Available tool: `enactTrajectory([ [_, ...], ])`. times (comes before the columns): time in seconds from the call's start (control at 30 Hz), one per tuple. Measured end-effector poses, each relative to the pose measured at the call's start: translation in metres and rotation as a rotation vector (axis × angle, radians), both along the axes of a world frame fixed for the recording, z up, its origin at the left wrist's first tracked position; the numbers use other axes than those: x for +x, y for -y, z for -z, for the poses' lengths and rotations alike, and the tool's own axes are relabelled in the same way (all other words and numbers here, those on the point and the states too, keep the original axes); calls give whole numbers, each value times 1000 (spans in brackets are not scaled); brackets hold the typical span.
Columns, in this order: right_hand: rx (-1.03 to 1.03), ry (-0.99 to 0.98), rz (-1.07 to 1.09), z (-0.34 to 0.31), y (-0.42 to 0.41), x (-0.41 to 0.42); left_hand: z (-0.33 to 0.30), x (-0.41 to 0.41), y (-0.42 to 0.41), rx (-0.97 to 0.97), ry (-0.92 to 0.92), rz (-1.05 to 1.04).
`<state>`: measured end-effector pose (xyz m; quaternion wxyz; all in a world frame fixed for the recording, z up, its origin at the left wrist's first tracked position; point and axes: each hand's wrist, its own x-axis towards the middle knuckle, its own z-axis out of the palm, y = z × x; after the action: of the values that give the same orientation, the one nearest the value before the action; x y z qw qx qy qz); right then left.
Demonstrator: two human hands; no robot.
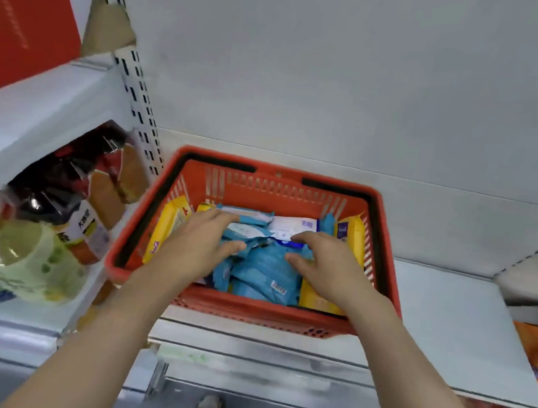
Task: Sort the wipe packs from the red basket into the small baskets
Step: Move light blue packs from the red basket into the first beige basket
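Both hands, left hand (202,241) and right hand (325,260), are reaching spread-fingered into the red basket (246,308), resting on blue wipe packs (263,268) between them, so grabbing one probably comes next.

One big red plastic basket (263,182) sits on one white shelf (452,316). Two bare hands are in it, the left hand (199,246) and the right hand (325,263). Yellow wipe packs (167,227): three show. Blue wipe packs (262,268) lie in a heap, too jumbled to count. One white pack (292,224) shows. Some drink bottles (28,256) lie at the left.
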<state>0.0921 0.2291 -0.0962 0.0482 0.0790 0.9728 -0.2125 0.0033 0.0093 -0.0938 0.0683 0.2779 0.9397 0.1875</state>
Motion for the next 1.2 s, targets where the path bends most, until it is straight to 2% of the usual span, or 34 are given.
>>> enactTrajectory([
  [0.23,-47,137,-77,26,47,-102,23,-63,7,-136,126,22],
  [0.3,-125,216,-56,36,52,-120,28,-69,9,-135,184,5],
  [0.37,-104,250,-19,47,50,-132,31,-73,11,-114,230,-11],
  [0.47,-35,222,29,53,38,-142,31,-74,10,-97,254,-27],
  [0.6,18,260,-17,54,28,-146,33,-74,7,-87,275,-35],
  [0.87,-160,295,39,57,20,-157,39,-75,3,-128,348,-86],
  [0.97,-146,154,150,51,0,-150,40,-81,5,-113,379,-105],
  [1.0,-229,99,232,48,-9,-145,39,-84,4,-111,378,-96],
  [1.07,-555,9,415,43,-23,-126,38,-88,-3,-102,364,-35],
  [1.13,-837,-22,508,37,-29,-106,40,-94,-16,-118,375,78],
  [1.2,-955,3,536,29,-28,-88,44,-99,-27,-203,447,175],
])
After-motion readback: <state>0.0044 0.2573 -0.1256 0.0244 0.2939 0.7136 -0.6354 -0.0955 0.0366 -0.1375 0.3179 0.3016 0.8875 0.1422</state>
